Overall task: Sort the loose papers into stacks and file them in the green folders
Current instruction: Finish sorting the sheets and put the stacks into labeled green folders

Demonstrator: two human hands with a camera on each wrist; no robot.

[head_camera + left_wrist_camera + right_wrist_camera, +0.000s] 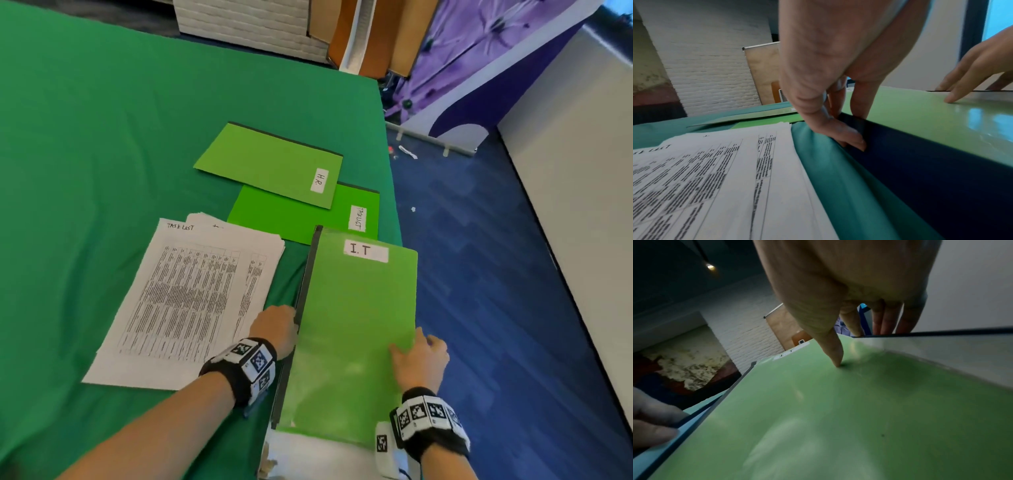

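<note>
**Item: "I.T" folder, held at both edges over the table's corner**

The glossy light-green card folder with a dark spine and a white "I.T" label (356, 322) lies at the near right corner of the table, its right side overhanging the edge above the floor. It appears closed; whether papers sit inside cannot be told.

Left hand (275, 327): at the spine, thumb and fingers (851, 138) curled against the dark edge, pinching it. Right hand (419, 359): thumb pressed on the cover, fingers (888, 321) wrapped over the free right edge, so it grips that edge.

Adjacent: stack of white printed sheets, top page headed "TASK LIST" (191, 301), just left of the spine, slightly fanned, not yet filed. Behind, two more flat green folders overlapping: one labelled "H.R." (270, 164) atop one with a label I cannot read surely (301, 216). All rest on the dark green cloth covering the table (102, 137); blue carpeted floor (496, 274) lies to the right.

Risks, as I judge them:
- The overhang: a loosened right grip could let the folder tip off to the floor.
- The slick cover may slip under the thumb.
- Swinging the cover leftwards could sweep the fanned sheets out of order.
- The cloth bunches beside the spine and may drag.
</note>
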